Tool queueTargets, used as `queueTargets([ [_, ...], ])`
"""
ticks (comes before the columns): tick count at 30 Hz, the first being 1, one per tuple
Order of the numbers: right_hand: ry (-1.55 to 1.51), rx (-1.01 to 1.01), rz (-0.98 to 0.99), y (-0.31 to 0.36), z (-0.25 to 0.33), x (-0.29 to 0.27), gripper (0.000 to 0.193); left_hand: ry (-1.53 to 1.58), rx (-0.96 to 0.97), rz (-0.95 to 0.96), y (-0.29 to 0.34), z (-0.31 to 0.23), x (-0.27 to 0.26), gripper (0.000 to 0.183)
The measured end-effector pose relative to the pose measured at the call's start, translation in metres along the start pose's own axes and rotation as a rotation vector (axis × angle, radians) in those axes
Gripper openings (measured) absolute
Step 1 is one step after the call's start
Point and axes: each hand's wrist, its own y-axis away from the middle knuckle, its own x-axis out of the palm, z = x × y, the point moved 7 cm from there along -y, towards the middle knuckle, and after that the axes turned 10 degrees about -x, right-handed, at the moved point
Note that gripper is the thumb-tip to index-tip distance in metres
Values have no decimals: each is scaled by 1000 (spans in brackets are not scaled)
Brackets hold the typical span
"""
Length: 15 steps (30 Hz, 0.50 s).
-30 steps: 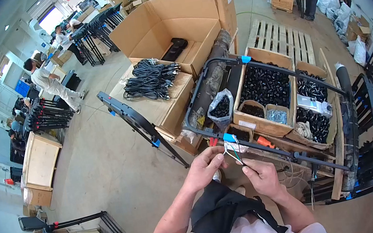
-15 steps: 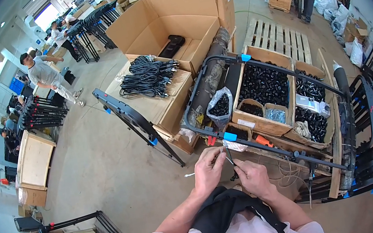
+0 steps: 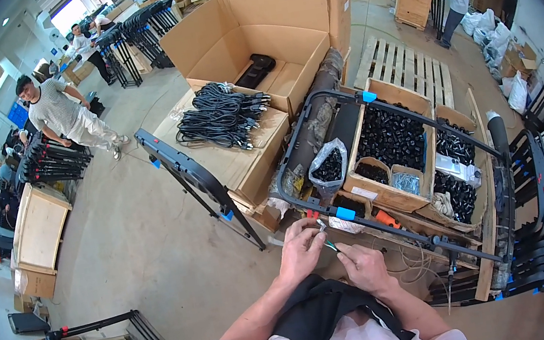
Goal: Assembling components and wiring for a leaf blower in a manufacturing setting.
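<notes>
My left hand (image 3: 300, 247) is closed, with a small silvery metal piece (image 3: 322, 224) between its thumb and fingers. A thin wire with a green part (image 3: 331, 246) spans the gap between my hands. At its other end my right hand (image 3: 365, 267) is closed in a pinch. The parts are too small to tell exactly how they join. Both hands are held in front of my body, just on the near side of a black tubular frame (image 3: 393, 228) with blue clips (image 3: 345, 213).
Beyond the frame are wooden boxes of black plastic parts (image 3: 390, 135) and a tray of screws (image 3: 405, 182). Bundled black cables (image 3: 222, 117) lie on a crate beside a large open carton (image 3: 272, 29). A folded black frame (image 3: 196, 181) stands at left. Several people work farther off.
My hands have shifted slightly left and down, and the wire's green part now shows between them. The view has turned slightly. A person at the left has changed posture.
</notes>
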Motion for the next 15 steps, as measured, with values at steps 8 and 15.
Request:
queueTargets([
  [8, -61, 17, 146, -5, -9, 34, 24, 578, -371, 313, -5, 31, 20, 30],
  [15, -186, 97, 242, -9, -22, 75, 23, 705, -432, 313, -8, 86, 43, 31],
])
